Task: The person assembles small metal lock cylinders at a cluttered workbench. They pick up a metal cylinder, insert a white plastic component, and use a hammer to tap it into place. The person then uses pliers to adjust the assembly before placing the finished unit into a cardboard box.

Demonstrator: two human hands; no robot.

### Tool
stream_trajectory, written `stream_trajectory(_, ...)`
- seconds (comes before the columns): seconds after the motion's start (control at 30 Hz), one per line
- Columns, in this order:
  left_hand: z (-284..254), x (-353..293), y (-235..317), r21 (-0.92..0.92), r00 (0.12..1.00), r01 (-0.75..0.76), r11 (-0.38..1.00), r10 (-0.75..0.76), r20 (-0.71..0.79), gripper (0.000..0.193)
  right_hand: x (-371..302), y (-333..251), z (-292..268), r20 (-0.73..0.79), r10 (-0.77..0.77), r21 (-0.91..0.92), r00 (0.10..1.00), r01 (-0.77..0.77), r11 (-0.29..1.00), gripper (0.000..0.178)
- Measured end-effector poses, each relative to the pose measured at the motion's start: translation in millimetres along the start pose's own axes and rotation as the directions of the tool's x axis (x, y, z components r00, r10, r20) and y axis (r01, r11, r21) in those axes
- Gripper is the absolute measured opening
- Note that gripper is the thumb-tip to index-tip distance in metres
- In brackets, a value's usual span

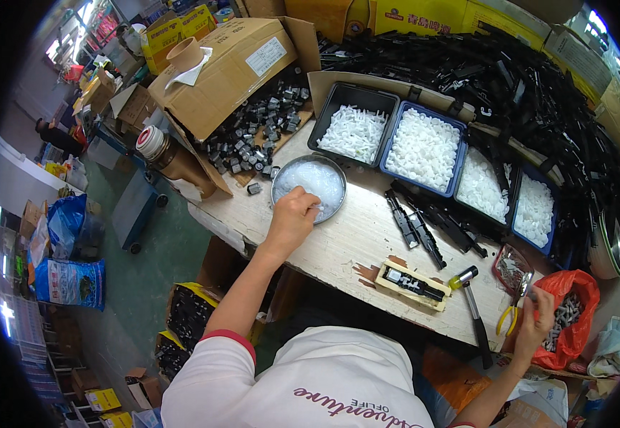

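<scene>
My left hand [295, 215] reaches to the near rim of a round metal bowl [337, 205]. Its fingertips are pinched together over the whitish, translucent contents, and what they hold, if anything, is hidden. At the right, my right hand [537, 319] is raised beside a red plastic bag [585, 298] of grey metal parts [567, 314]. Its fingers are curled, and I cannot make out anything between them. Yellow-handled pliers [511, 314] lie just left of that hand. Between my hands, a cream wooden fixture [431, 302] cradles a black plastic part [417, 285] with a white piece at its left end.
A hammer [475, 314] lies beside the fixture. Loose black strips [413, 227] rest mid-table. Bins of white plastic pieces [424, 146] line the back, before a large heap of black parts [460, 71]. Small dark-and-silver parts [253, 135] spill near a cardboard box [224, 71] and brown flask [181, 167].
</scene>
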State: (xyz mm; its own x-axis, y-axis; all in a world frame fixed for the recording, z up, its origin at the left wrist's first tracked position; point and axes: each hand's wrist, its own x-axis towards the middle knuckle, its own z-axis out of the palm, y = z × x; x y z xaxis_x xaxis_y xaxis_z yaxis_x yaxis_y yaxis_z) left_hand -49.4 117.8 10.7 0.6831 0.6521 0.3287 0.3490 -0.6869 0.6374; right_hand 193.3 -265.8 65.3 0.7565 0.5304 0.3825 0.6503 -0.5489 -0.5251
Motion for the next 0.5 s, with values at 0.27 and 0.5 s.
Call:
stream_trajectory(0.27,9.3,-11.0,57.4,-0.733,0.842,0.539,0.416,-0.246,0.48,0.011,6.5,-100.4,98.3,0.114,-0.449,0.361,0.886,0.384,0.85,0.028)
stream_trajectory(0.5,30.4,-13.9,80.3,-0.72,0.768,0.637,0.275,-0.144,0.625,0.014,12.6,-119.9,110.9,0.12,-0.543,0.388,0.831,0.464,0.797,0.026)
